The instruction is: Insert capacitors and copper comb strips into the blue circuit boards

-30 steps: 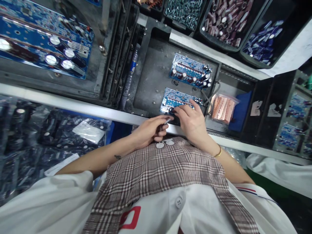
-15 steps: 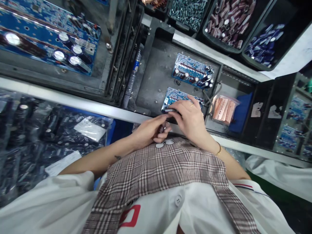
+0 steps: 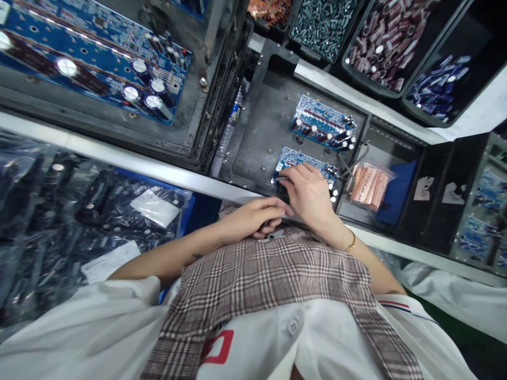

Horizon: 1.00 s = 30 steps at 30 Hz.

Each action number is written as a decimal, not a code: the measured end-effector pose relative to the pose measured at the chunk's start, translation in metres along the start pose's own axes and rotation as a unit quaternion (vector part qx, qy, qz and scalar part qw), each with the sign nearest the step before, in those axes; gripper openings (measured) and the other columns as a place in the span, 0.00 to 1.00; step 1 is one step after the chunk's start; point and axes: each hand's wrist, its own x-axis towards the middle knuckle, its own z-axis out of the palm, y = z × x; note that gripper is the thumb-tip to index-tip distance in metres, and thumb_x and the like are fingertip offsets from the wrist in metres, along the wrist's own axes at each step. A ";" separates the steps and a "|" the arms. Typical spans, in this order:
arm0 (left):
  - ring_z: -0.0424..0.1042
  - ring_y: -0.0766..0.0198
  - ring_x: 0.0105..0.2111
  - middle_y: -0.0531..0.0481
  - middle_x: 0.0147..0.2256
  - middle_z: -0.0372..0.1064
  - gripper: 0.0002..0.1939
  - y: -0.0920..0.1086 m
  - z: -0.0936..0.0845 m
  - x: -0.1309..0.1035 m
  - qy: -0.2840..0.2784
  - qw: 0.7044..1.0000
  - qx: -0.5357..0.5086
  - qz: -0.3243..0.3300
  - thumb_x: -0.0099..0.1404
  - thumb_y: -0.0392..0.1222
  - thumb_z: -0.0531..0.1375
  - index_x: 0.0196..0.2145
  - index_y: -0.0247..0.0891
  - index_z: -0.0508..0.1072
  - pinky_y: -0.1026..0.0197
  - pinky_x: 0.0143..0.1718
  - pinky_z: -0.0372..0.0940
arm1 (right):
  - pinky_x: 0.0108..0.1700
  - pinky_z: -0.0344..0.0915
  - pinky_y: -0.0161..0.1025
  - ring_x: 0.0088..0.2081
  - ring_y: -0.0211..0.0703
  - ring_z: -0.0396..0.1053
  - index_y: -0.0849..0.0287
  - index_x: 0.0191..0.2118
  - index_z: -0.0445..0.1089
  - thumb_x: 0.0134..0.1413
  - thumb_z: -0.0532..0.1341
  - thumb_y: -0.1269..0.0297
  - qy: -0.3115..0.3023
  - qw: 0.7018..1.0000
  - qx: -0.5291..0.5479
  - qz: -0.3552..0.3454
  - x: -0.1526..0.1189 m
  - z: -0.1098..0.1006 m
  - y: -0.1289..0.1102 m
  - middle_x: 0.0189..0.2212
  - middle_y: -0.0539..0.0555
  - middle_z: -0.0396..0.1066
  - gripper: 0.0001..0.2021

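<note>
My right hand (image 3: 311, 191) reaches over the nearer blue circuit board (image 3: 295, 157) in the black fixture tray. Between its thumb and fingertips is a small dark cylindrical capacitor (image 3: 281, 179), at the left end of that board. The hand covers much of the board's middle. My left hand (image 3: 259, 217) is just below the tray's front edge, fingers curled around a brown capacitor that is now almost wholly hidden. Its forefinger points towards my right hand. Behind lies a second blue circuit board (image 3: 322, 122) with several upright capacitors along its near edge.
Black bins hold brown capacitors (image 3: 390, 45), blue capacitors (image 3: 439, 87) and small greenish parts (image 3: 322, 26). Right of the fixture tray (image 3: 257, 129) lies a bag of copper-coloured strips (image 3: 370, 184). At left are a larger board (image 3: 114, 53) on stacked trays and bagged capacitors (image 3: 99, 211).
My right hand has shifted away from my left hand, carrying its capacitor over the board's left end. The left fingers have closed further over the brown capacitor. The camera view has shifted slightly.
</note>
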 end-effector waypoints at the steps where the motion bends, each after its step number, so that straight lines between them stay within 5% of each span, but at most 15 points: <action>1: 0.52 0.75 0.18 0.58 0.24 0.53 0.08 0.000 0.000 0.000 -0.001 1.000 0.009 0.002 0.66 0.42 0.55 0.40 0.36 0.69 0.73 0.16 0.44 | 0.56 0.60 0.48 0.40 0.47 0.69 0.57 0.41 0.71 0.63 0.54 0.68 -0.002 1.000 0.004 -0.002 0.000 0.001 0.001 0.36 0.54 0.73 0.09; 7: 0.51 0.74 0.18 0.59 0.23 0.52 0.06 0.002 0.004 -0.001 -0.004 0.998 0.053 0.014 0.66 0.42 0.54 0.37 0.37 0.66 0.72 0.16 0.44 | 0.62 0.53 0.52 0.45 0.46 0.68 0.57 0.42 0.72 0.63 0.52 0.70 -0.005 0.998 -0.027 -0.057 -0.002 -0.004 -0.002 0.41 0.54 0.74 0.11; 11: 0.52 0.71 0.18 0.59 0.19 0.51 0.12 0.016 0.003 -0.013 0.064 0.968 0.222 0.100 0.69 0.47 0.51 0.31 0.37 0.65 0.69 0.19 0.50 | 0.63 0.51 0.58 0.44 0.48 0.68 0.61 0.38 0.73 0.62 0.53 0.70 -0.017 0.987 -0.061 -0.148 0.003 -0.008 -0.014 0.36 0.56 0.74 0.11; 13: 0.61 0.67 0.24 0.54 0.24 0.60 0.14 0.028 0.000 -0.018 0.158 0.890 0.381 0.196 0.70 0.48 0.51 0.34 0.37 0.70 0.66 0.28 0.59 | 0.64 0.52 0.58 0.42 0.46 0.70 0.61 0.38 0.74 0.61 0.54 0.72 -0.014 0.986 -0.043 -0.161 0.006 -0.010 -0.014 0.34 0.56 0.75 0.11; 15: 0.67 0.61 0.36 0.47 0.36 0.66 0.15 0.041 -0.006 -0.017 0.282 0.756 0.533 0.256 0.70 0.46 0.51 0.46 0.36 0.71 0.62 0.40 0.62 | 0.64 0.53 0.58 0.44 0.44 0.71 0.59 0.43 0.74 0.61 0.54 0.73 0.009 0.989 0.009 -0.146 0.005 -0.015 -0.004 0.39 0.55 0.76 0.11; 18: 0.66 0.51 0.47 0.37 0.46 0.63 0.23 0.055 -0.014 -0.004 0.416 0.564 0.677 0.223 0.70 0.39 0.51 0.60 0.31 0.62 0.53 0.48 0.61 | 0.62 0.57 0.57 0.53 0.45 0.69 0.53 0.54 0.68 0.63 0.55 0.65 0.108 0.989 0.095 -0.037 -0.013 -0.026 0.033 0.51 0.56 0.72 0.15; 20: 0.64 0.47 0.49 0.32 0.47 0.61 0.24 0.060 -0.018 0.008 0.440 0.504 0.721 0.183 0.68 0.32 0.48 0.61 0.26 0.59 0.47 0.50 0.60 | 0.62 0.57 0.57 0.58 0.49 0.64 0.52 0.56 0.67 0.61 0.57 0.58 0.219 0.962 0.122 0.112 -0.032 -0.027 0.066 0.55 0.58 0.69 0.19; 22: 0.63 0.47 0.50 0.31 0.47 0.61 0.25 0.062 -0.020 0.017 0.446 0.490 0.730 0.166 0.67 0.26 0.44 0.60 0.25 0.60 0.44 0.52 0.58 | 0.64 0.53 0.59 0.63 0.56 0.57 0.57 0.61 0.62 0.53 0.62 0.50 0.264 0.915 0.164 0.256 -0.049 -0.020 0.094 0.60 0.63 0.62 0.31; 25: 0.63 0.49 0.51 0.33 0.49 0.60 0.25 0.065 -0.022 0.021 0.464 0.493 0.717 0.166 0.65 0.25 0.45 0.59 0.30 0.63 0.49 0.48 0.63 | 0.61 0.59 0.57 0.60 0.56 0.62 0.57 0.65 0.55 0.46 0.64 0.44 0.206 0.813 0.386 0.384 -0.062 0.001 0.115 0.60 0.62 0.63 0.42; 27: 0.64 0.50 0.50 0.34 0.49 0.60 0.25 0.065 -0.023 0.020 0.466 0.503 0.708 0.168 0.64 0.25 0.47 0.57 0.33 0.65 0.54 0.42 0.65 | 0.59 0.64 0.51 0.57 0.51 0.67 0.51 0.63 0.58 0.46 0.63 0.43 0.182 0.765 0.479 0.389 -0.062 0.012 0.114 0.56 0.57 0.67 0.39; 30: 0.65 0.52 0.47 0.37 0.48 0.60 0.23 0.064 -0.021 0.018 0.465 0.519 0.694 0.182 0.65 0.26 0.48 0.55 0.35 0.67 0.55 0.41 0.66 | 0.56 0.68 0.47 0.55 0.49 0.70 0.48 0.61 0.62 0.46 0.63 0.44 0.188 0.759 0.513 0.354 -0.060 0.012 0.104 0.53 0.53 0.70 0.35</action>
